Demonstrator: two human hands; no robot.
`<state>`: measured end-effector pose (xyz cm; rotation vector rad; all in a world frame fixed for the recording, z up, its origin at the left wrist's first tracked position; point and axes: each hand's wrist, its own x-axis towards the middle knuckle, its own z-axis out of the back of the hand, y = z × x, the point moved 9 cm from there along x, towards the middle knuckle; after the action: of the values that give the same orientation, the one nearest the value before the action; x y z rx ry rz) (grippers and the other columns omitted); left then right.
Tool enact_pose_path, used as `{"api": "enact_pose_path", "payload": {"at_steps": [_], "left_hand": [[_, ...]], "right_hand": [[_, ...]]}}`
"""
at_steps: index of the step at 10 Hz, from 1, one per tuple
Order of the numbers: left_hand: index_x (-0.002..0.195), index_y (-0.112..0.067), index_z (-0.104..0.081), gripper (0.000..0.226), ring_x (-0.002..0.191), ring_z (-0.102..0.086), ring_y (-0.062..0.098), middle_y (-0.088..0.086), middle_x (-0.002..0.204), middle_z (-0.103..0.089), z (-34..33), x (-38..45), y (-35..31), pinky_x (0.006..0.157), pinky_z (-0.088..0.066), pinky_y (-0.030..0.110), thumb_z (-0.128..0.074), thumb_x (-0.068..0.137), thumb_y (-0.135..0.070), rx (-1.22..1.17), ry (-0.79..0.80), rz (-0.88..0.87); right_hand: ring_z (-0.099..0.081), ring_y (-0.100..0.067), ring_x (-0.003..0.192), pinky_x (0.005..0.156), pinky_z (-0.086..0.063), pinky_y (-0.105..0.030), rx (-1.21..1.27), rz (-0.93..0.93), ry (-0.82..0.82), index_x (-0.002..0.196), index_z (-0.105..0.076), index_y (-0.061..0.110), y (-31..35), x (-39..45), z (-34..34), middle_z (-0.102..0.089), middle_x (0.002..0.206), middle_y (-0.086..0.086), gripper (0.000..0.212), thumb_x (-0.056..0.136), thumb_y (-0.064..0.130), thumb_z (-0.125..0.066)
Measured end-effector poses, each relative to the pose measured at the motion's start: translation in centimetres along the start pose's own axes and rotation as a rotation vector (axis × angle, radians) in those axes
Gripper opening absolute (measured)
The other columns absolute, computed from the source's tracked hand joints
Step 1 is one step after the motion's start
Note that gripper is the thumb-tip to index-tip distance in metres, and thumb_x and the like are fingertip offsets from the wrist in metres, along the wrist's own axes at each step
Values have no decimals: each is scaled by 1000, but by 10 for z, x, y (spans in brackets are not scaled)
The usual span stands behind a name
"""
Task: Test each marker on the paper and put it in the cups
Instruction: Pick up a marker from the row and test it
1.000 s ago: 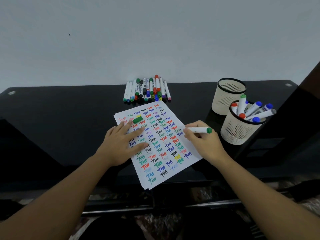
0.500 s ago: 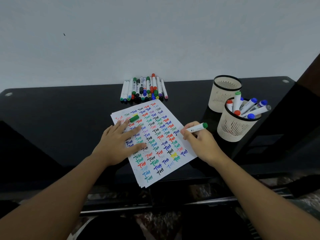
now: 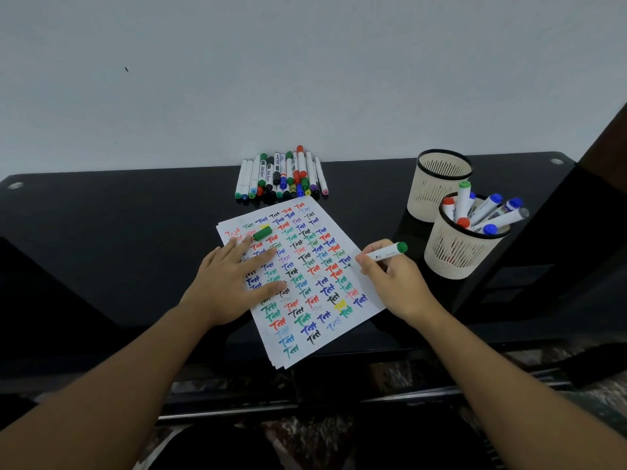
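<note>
1. A white marker with a green end [image 3: 386, 253] is gripped in the curled fingers and thumb of the right hand [image 3: 395, 283]; its tip is set on the right edge of the paper [image 3: 368, 290], where a small dark stroke is seen, and its green end is angled up and to the right.
2. The left hand [image 3: 234, 279] is laid flat on the left half of the paper, fingers straight and spread, nothing being grasped.
3. A loose green cap [image 3: 262, 233] is seen lying on the paper just beyond the left fingertips; whether it is touched by them cannot be told.
4. The paper is a small stack of sheets set at an angle on the black table [image 3: 101, 232], its top sheet covered in rows of "Test" written in red, blue, green, black and yellow.
5. To the right of the right hand, the near cup [image 3: 454, 256], a cream mesh holder with a black rim, is filled with several markers capped in blue, red and green.
6. The far cup [image 3: 437, 184], of the same kind, is placed just behind it, touching or nearly so; no contents are visible.
7. A row of capped markers [image 3: 281, 176] is laid at the far edge of the table, against the pale wall [image 3: 305, 79], just beyond the paper.
</note>
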<state>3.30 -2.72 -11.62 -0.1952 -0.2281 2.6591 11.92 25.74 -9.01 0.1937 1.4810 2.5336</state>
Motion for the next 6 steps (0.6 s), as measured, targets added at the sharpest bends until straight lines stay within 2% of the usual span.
{"api": "enact_pose_path", "payload": {"at_steps": [1, 2, 3, 4, 6], "left_hand": [[152, -63, -12, 87, 157, 6, 19, -9, 170, 6, 1, 0, -1, 126, 1, 46, -18, 74, -101, -3, -5, -2], [152, -63, -13, 87, 157, 5, 19, -9, 170, 5, 1, -1, 0, 126, 1, 46, -19, 74, -101, -4, -7, 0], [152, -63, -13, 88, 157, 5, 19, -9, 170, 5, 1, -1, 0, 126, 1, 46, -17, 74, -102, -4, -10, -1], [152, -63, -13, 88, 157, 5, 18, -10, 170, 4, 1, -1, 0, 126, 0, 46, -17, 73, -102, 2, -13, 1], [152, -62, -12, 88, 157, 5, 18, -10, 170, 5, 0, 0, 0, 126, 0, 46, -18, 74, -102, 6, -4, 2]], "right_hand": [[-70, -16, 88, 80, -60, -50, 1, -21, 21, 101, -63, 31, -2, 1, -2, -72, 92, 4, 9, 104, 39, -61], [-69, -11, 85, 72, -59, -39, -27, -10, 36, 102, -62, 29, -2, 1, -3, -71, 90, 4, 12, 105, 40, -59], [-64, 1, 81, 65, -49, -21, -19, -2, 11, 102, -61, 23, -2, -1, 1, -69, 88, 6, 15, 105, 38, -58], [-63, 5, 79, 62, -45, -15, 13, 1, -8, 101, -62, 22, -3, -1, 2, -68, 89, 6, 15, 106, 36, -58], [-64, 2, 83, 65, -46, -19, -22, 11, -14, 102, -61, 27, -4, 2, 2, -69, 90, 7, 11, 106, 37, -58]]}}
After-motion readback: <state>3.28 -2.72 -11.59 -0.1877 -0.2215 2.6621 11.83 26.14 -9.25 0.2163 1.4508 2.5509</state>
